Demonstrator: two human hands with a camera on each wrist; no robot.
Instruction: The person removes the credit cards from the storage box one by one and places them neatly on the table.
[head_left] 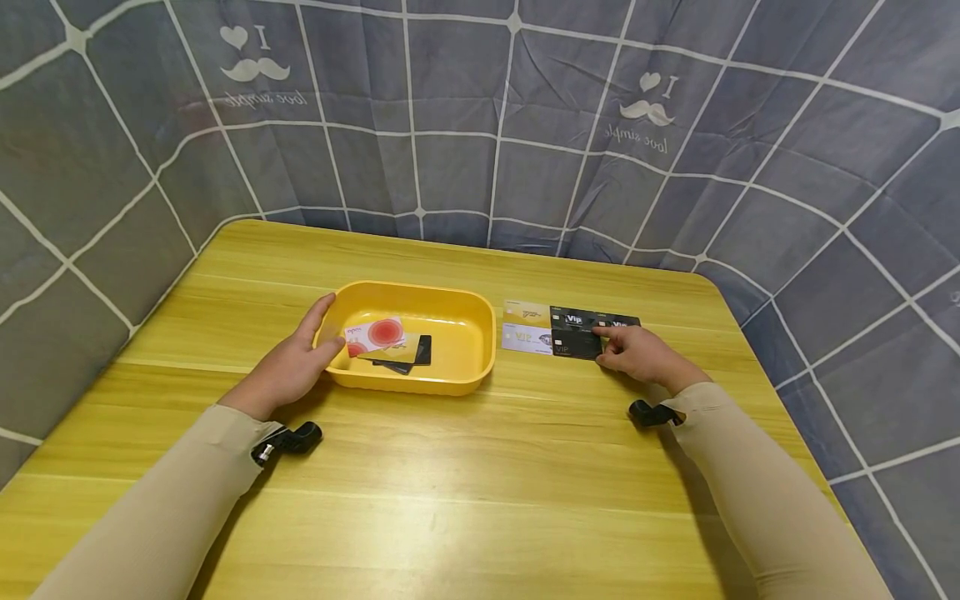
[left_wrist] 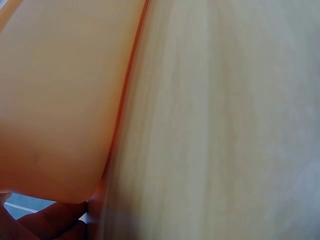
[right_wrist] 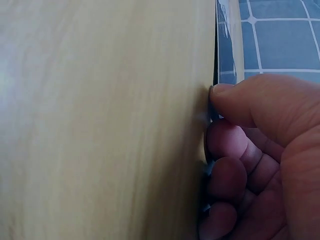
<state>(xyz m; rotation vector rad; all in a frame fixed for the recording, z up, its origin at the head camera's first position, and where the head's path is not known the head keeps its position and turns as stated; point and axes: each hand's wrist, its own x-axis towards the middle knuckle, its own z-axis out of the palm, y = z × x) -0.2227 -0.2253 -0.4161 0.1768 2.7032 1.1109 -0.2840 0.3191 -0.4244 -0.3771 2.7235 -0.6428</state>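
Note:
In the head view my left hand [head_left: 288,367] is at the left end of a yellow plastic basin [head_left: 487,350]. Its thumb lies over the rim while the fingers stay along the outside wall. Inside the basin is a loose pile: a white card with red circles [head_left: 385,333], a gold card [head_left: 397,352] and dark cards [head_left: 423,350]. My right hand [head_left: 637,354] holds the right end of a black VIP card [head_left: 576,345] flat on the table by thumb and index finger. Curled fingers [right_wrist: 227,182] show in the right wrist view.
Left of the black card lies a white VIP card [head_left: 525,338]. A gold card [head_left: 525,313] and two black Vip cards [head_left: 572,318] form the row behind. Everything stands on a wooden table [head_left: 450,483], with a grey checked curtain [head_left: 450,100] around its back and sides.

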